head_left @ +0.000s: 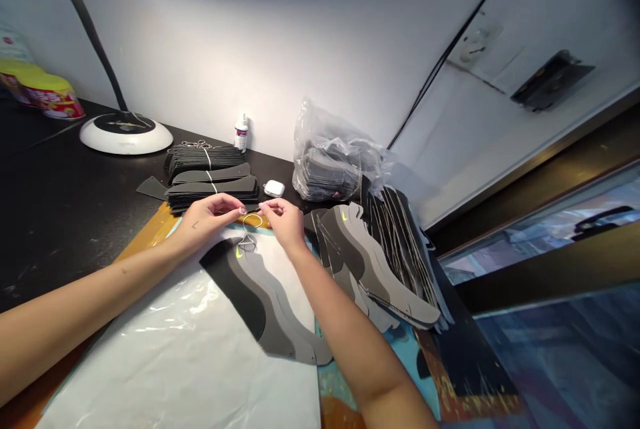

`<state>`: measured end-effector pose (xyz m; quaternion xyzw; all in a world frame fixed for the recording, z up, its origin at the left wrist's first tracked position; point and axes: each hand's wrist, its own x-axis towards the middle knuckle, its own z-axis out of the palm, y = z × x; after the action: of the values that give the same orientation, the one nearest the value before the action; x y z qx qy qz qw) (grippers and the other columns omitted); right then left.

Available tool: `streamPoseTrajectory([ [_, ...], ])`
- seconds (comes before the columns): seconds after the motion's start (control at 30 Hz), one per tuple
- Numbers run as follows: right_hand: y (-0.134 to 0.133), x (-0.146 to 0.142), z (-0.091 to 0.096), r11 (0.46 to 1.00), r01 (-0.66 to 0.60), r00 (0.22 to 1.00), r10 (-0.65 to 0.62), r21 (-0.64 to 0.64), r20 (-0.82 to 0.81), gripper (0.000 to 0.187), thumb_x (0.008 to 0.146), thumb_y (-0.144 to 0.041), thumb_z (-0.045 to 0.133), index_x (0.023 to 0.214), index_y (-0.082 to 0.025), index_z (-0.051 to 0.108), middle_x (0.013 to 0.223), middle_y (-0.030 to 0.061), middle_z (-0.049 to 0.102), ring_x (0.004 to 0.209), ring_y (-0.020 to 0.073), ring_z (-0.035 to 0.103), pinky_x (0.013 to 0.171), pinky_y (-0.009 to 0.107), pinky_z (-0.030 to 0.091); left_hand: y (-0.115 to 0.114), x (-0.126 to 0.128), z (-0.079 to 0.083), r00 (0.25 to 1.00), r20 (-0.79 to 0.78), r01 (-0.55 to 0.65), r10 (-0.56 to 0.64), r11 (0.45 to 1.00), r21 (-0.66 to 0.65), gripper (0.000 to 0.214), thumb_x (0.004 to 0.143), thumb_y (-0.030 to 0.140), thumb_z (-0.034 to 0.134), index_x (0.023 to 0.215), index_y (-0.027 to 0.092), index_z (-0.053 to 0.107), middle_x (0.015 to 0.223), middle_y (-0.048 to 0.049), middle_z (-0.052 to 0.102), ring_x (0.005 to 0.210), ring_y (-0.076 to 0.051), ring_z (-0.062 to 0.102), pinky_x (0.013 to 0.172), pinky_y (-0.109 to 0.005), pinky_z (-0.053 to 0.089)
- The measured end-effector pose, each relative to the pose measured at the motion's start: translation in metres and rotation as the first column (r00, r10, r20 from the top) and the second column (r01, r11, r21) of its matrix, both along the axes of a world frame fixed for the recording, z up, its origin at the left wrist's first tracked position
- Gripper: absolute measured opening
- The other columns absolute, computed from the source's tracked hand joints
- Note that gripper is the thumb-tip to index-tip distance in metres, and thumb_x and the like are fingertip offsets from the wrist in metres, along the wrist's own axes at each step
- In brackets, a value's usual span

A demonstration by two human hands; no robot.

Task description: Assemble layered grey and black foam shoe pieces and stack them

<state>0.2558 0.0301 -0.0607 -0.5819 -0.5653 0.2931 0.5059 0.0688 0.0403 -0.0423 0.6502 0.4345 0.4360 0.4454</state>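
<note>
My left hand (213, 212) and my right hand (283, 219) meet in fingertip pinches above the far edge of the white sheet (185, 342). Between them is a small dark piece (254, 210), too small to name. Just under the fingers a pale looped cord or wire (253, 220) curls down over the top of a shoe-upper panel (273, 309). This panel lies flat on the sheet, in black and grey wavy layers with a small yellow-green mark. My right forearm passes over the sheet beside the panel's right end.
To the right are stacked grey shoe-upper panels (380, 262) and a plastic bag (330, 156) of more pieces. Banded dark strips (215, 189) lie behind my left hand, near a white case (274, 188) and a small bottle (241, 134). A lamp base (125, 142) stands back left.
</note>
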Motion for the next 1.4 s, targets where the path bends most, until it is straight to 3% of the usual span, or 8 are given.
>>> streamPoseTrajectory([
  [0.2,-0.006,-0.013,0.003,0.997,-0.041,0.999,0.041,0.058,0.007,0.015,0.083,-0.038,0.07,0.08,-0.024,0.073,0.078,-0.0007,0.077,0.079,0.0194,0.074,0.076,0.029,0.056,-0.005,0.004,0.004,1.0,-0.021,0.021,-0.022,0.999,-0.047,0.046,0.068,0.059,0.076,0.084,0.016,0.07,0.087,-0.0093,0.074,0.081,-0.024,0.069,0.073,-0.031,0.053],
  [0.47,-0.008,-0.013,0.003,0.996,-0.055,0.998,0.052,0.064,0.041,0.017,0.084,-0.039,0.069,0.082,-0.023,0.074,0.079,-0.0009,0.077,0.077,0.0182,0.074,0.073,0.026,0.055,-0.005,0.003,0.005,0.992,-0.12,-0.021,0.024,0.999,0.027,0.037,0.073,0.054,0.069,0.08,0.018,0.07,0.08,-0.0057,0.072,0.072,-0.02,0.065,0.065,-0.026,0.049],
  [0.73,-0.021,-0.019,0.013,0.994,-0.016,0.947,-0.02,0.11,0.319,0.012,0.084,-0.037,0.071,0.079,-0.027,0.076,0.076,-0.004,0.076,0.07,0.0162,0.07,0.069,0.026,0.05,-0.012,0.002,0.004,0.963,-0.262,-0.02,0.055,0.991,0.135,0.029,0.08,0.048,0.062,0.083,0.019,0.066,0.077,-0.0019,0.07,0.069,-0.017,0.062,0.062,-0.024,0.043],
  [0.8,-0.021,-0.02,0.012,0.995,-0.033,0.963,0.006,0.097,0.268,0.013,0.084,-0.039,0.071,0.079,-0.027,0.076,0.077,-0.0037,0.076,0.071,0.0162,0.07,0.068,0.025,0.05,-0.015,0.001,0.005,0.942,-0.327,-0.016,0.075,0.984,0.18,0.026,0.083,0.045,0.06,0.088,0.02,0.066,0.079,-0.0005,0.07,0.07,-0.017,0.062,0.062,-0.024,0.041],
  [0.93,-0.017,-0.022,0.007,0.993,-0.111,0.994,0.11,0.042,0.012,0.016,0.081,-0.038,0.071,0.079,-0.023,0.075,0.076,-0.001,0.076,0.074,0.0168,0.072,0.069,0.025,0.053,-0.021,0.0,0.008,0.869,-0.466,-0.04,0.167,0.962,0.27,0.024,0.085,0.043,0.059,0.098,0.023,0.065,0.081,0.002,0.071,0.071,-0.017,0.064,0.061,-0.024,0.037],
  [1.07,-0.015,-0.02,0.007,0.983,-0.184,0.972,0.186,0.026,-0.14,0.017,0.078,-0.036,0.072,0.077,-0.02,0.075,0.074,0.0005,0.075,0.071,0.0167,0.07,0.067,0.025,0.053,-0.022,0.001,0.01,0.848,-0.487,-0.068,0.21,0.954,0.293,0.025,0.084,0.043,0.058,0.099,0.023,0.058,0.08,0.0019,0.07,0.069,-0.017,0.064,0.059,-0.025,0.034],
  [1.23,-0.013,-0.017,0.007,0.983,-0.165,0.981,0.171,0.075,-0.088,0.016,0.077,-0.036,0.074,0.077,-0.02,0.076,0.077,0.0005,0.074,0.07,0.0149,0.066,0.068,0.025,0.052,-0.021,0.002,0.009,0.854,-0.479,-0.054,0.205,0.949,0.311,0.016,0.082,0.039,0.057,0.084,0.023,0.056,0.072,0.0027,0.065,0.061,-0.015,0.057,0.059,-0.024,0.033],
  [1.4,-0.011,-0.015,0.004,0.98,-0.148,0.987,0.155,0.134,-0.046,0.014,0.077,-0.032,0.075,0.073,-0.018,0.074,0.083,0.0023,0.071,0.076,0.0141,0.065,0.072,0.024,0.052,-0.02,0.002,0.008,0.864,-0.461,-0.051,0.204,0.945,0.322,0.016,0.082,0.039,0.059,0.085,0.023,0.061,0.072,0.0036,0.064,0.062,-0.014,0.056,0.059,-0.024,0.035],
])
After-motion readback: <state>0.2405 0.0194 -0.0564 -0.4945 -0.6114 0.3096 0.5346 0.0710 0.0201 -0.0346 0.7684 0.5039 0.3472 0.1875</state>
